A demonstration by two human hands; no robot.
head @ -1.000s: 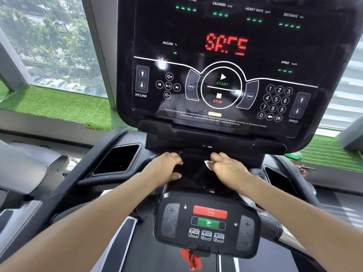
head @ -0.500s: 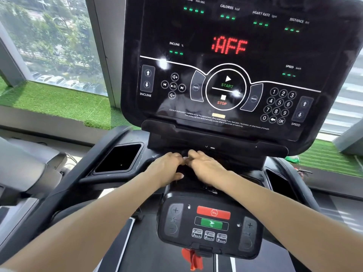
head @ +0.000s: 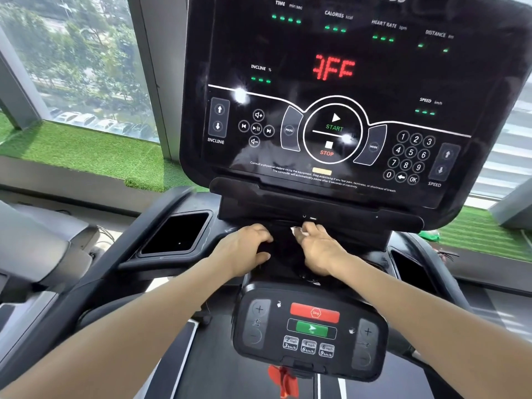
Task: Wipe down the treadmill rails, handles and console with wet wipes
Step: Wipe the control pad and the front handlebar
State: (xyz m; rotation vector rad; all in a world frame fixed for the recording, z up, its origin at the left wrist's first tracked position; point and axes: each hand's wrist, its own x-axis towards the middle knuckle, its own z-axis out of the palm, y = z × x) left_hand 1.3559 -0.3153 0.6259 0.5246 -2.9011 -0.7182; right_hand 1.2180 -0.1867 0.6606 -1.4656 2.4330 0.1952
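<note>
The black treadmill console (head: 331, 82) fills the upper view, its red display lit. Just under it lies a dark central recess (head: 285, 249). My right hand (head: 319, 249) is on the recess's right side with a small white wet wipe (head: 298, 231) bunched under its fingertips, close below the console's bottom ledge. My left hand (head: 244, 249) has its fingers curled over the recess's left rim, thumb apart. The lower control panel (head: 312, 329) with red and green buttons sits nearer me, between my forearms.
Cup holders flank the recess on the left (head: 175, 234) and right (head: 408, 266). The left handrail (head: 95, 263) slopes toward me. A red safety clip (head: 283, 381) hangs below the panel. A neighbouring machine (head: 34, 240) stands left; windows and green turf lie behind.
My right hand slid left with the wipe until it met my left hand, then moved back right. My left hand stayed on the rim. The red display text changed.
</note>
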